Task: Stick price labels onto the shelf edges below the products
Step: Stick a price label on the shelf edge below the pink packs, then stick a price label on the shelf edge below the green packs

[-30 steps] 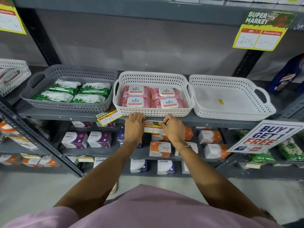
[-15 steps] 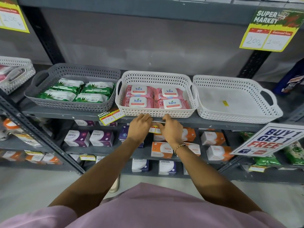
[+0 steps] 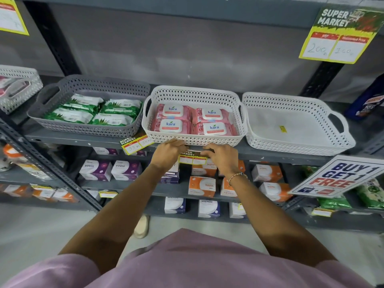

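Price label point(image 3: 192, 158) lengthwise along shelf front edge point(image 3: 270, 155) under pink wipes basket point(image 3: 194, 140), left hand point(image 3: 169, 151) and right hand point(image 3: 223, 156) pinching its ends.

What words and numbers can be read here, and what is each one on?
"SUPER MARKET", "200", "100": hanging sign
"BUY 1 GET 1 FREE": tilted sign
"kara": pink packs
"SUPER MARKET", "99", "50": stuck label
"SUPER MARKET": label being pressed; prices unreadable
"virest": purple boxes
"vitendo": white boxes
Orange boxes, green packs: blurred
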Action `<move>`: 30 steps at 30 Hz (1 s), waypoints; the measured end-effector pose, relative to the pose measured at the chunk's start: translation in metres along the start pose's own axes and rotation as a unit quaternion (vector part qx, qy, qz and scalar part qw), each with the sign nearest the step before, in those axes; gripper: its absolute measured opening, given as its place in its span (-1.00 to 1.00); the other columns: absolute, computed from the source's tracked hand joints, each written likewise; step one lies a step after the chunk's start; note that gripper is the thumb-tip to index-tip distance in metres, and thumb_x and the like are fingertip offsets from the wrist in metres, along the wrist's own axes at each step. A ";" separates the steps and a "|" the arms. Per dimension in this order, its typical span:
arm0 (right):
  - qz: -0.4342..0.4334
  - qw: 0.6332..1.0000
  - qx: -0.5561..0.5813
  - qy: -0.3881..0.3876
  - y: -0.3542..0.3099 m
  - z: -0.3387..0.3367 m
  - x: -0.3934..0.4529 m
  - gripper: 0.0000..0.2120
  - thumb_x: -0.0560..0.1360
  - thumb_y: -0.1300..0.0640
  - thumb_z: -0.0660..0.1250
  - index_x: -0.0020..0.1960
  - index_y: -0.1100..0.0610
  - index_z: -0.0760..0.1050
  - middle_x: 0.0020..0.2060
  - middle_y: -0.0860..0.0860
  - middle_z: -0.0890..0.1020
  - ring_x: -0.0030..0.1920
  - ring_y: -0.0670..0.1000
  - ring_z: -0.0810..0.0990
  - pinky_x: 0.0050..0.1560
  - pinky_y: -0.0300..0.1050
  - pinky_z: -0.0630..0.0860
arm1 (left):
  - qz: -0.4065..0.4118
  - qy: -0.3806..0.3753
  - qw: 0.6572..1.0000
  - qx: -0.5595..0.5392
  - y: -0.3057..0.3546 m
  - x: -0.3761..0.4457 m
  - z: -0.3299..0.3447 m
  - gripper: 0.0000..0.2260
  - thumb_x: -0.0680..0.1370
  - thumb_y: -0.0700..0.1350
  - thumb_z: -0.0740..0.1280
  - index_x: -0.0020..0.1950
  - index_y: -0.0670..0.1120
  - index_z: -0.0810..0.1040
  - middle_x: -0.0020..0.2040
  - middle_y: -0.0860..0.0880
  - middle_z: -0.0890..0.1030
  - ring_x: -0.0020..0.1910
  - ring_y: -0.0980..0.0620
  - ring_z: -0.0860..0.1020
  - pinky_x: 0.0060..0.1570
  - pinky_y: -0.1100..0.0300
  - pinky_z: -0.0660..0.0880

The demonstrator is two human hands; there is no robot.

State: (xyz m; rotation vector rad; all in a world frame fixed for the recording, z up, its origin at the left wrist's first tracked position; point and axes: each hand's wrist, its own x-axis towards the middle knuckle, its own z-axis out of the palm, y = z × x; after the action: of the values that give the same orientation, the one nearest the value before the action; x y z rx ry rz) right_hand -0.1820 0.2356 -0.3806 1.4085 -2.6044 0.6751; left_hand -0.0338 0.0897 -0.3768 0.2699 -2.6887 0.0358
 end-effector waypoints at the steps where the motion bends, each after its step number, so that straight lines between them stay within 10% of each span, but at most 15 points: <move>1: -0.006 1.000 0.004 0.003 0.003 0.000 0.000 -0.74 0.44 -0.14 0.35 0.01 -0.02 0.64 -0.16 0.04 0.72 -0.08 0.08 0.66 -0.19 -0.10 0.49 | -0.002 0.002 1.000 -0.005 -0.001 -0.001 0.001 -0.60 0.14 -0.48 0.46 -0.17 -0.07 0.66 -0.28 0.01 0.63 -0.29 -0.05 0.60 -0.52 0.23 0.46; 11: -0.065 0.997 -0.006 -0.037 0.004 -0.003 0.001 -0.80 0.52 -0.01 0.31 0.05 0.04 0.64 -0.11 0.10 0.72 -0.05 0.16 0.65 -0.13 -0.02 0.56 | -0.084 0.016 0.995 -0.056 0.004 -0.015 0.005 -0.47 0.19 -0.57 0.32 0.04 -0.13 0.65 -0.05 -0.11 0.71 -0.12 -0.11 0.66 -0.33 0.04 0.63; 23: 0.027 0.976 0.212 -0.032 -0.096 0.021 -0.017 -0.82 0.48 0.01 0.36 -0.18 0.10 0.63 -0.41 0.04 0.66 -0.38 -0.03 0.58 -0.40 -0.14 0.45 | -0.270 0.127 0.951 -0.080 -0.044 -0.053 -0.026 -0.79 0.42 -0.30 0.29 0.02 -0.21 0.61 -0.07 -0.24 0.62 -0.07 -0.21 0.57 -0.26 0.05 0.48; 27: 0.220 0.878 0.418 -0.073 -0.164 0.049 0.008 -0.62 0.52 0.07 0.31 -0.39 0.29 0.49 -0.56 0.07 0.52 -0.65 -0.17 0.44 -0.55 -0.26 0.41 | -0.509 0.269 0.768 -0.281 -0.072 -0.071 -0.032 -0.85 0.51 -0.22 0.35 -0.03 -0.30 0.51 -0.15 -0.21 0.53 -0.17 -0.10 0.50 -0.16 0.20 0.43; 30: 0.305 0.842 0.440 -0.066 -0.191 0.073 0.024 -0.56 0.49 -0.03 0.33 -0.46 0.22 0.49 -0.56 0.04 0.55 -0.66 -0.11 0.47 -0.60 -0.28 0.42 | -0.624 0.200 0.652 -0.381 -0.087 -0.074 -0.031 -0.65 0.52 0.02 0.33 -0.01 -0.30 0.53 -0.11 -0.21 0.60 -0.13 -0.08 0.53 -0.04 0.10 0.48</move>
State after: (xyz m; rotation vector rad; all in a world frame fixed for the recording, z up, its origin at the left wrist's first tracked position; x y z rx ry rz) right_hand -0.0313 0.0958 -0.3752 0.6438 -2.9787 2.1299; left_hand 0.0622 0.0201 -0.3818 1.4909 -1.3618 -1.2199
